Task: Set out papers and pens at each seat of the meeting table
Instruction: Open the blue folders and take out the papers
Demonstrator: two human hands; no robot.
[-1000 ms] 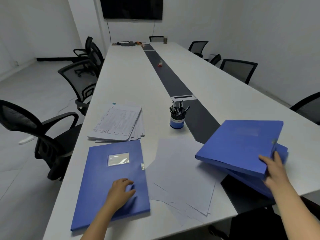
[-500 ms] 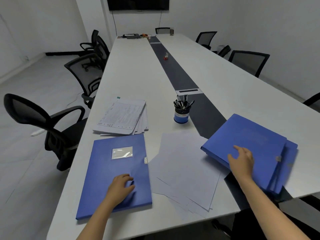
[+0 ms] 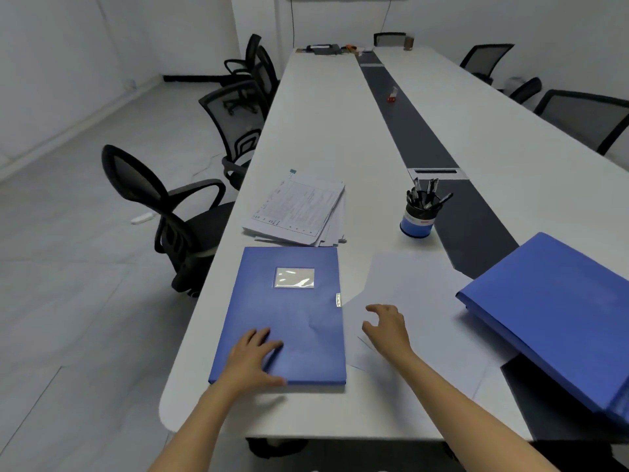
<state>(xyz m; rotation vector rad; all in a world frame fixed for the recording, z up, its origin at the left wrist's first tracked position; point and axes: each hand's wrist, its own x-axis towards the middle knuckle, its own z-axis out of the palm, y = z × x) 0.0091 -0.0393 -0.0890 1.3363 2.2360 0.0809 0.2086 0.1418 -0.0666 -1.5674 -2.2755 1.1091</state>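
A blue folder (image 3: pixel 289 311) with a clear label window lies flat at the near left corner of the white meeting table (image 3: pixel 326 131). My left hand (image 3: pixel 253 357) rests on the folder's near edge, thumb at the front rim. Over loose blank sheets (image 3: pixel 418 301) beside the folder's right edge hovers my right hand (image 3: pixel 386 327), fingers spread and empty. A clipped stack of printed papers (image 3: pixel 299 207) lies beyond the folder. A blue cup of black pens (image 3: pixel 420 212) stands by the dark centre strip. More blue folders (image 3: pixel 558 315) are stacked at the right.
Black mesh chairs (image 3: pixel 177 212) line the left side, others (image 3: pixel 585 117) the right. A dark strip (image 3: pixel 418 131) with a cable hatch runs down the table's middle, a small red-and-white item (image 3: pixel 393 94) on it. Devices lie at the far end.
My right hand has let go of the stacked folders at the right and moved left to hover over the blank sheets. The left hand has stayed on the near folder. The view has shifted left.
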